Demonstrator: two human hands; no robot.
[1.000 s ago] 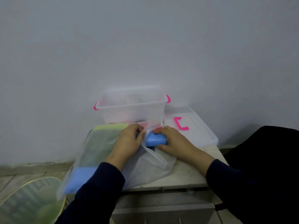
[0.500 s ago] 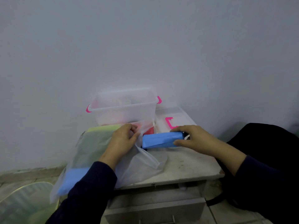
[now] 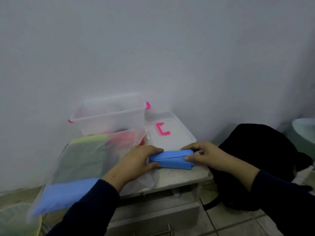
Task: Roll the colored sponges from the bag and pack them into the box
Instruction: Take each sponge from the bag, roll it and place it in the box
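The blue sponge [image 3: 171,159] looks matt and soft, its folded surface smooth with a seam along the top. The bag [image 3: 81,160] is thin, cloudy translucent plastic, slightly wrinkled. The box [image 3: 109,116] is frosted clear plastic with glossy pink plastic clips; its lid [image 3: 170,133] is the same frosted plastic with a pink handle. The bench [image 3: 179,174] top is painted white, matt and scuffed with dark specks. The wall [image 3: 153,48] is smooth and matt.

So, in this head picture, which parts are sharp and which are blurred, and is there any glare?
Head view: the blue sponge and both hands, left and right, are fairly sharp; the bag and box look smeared; light is dim and even, with no glare; the wide lens bends the floor edge.
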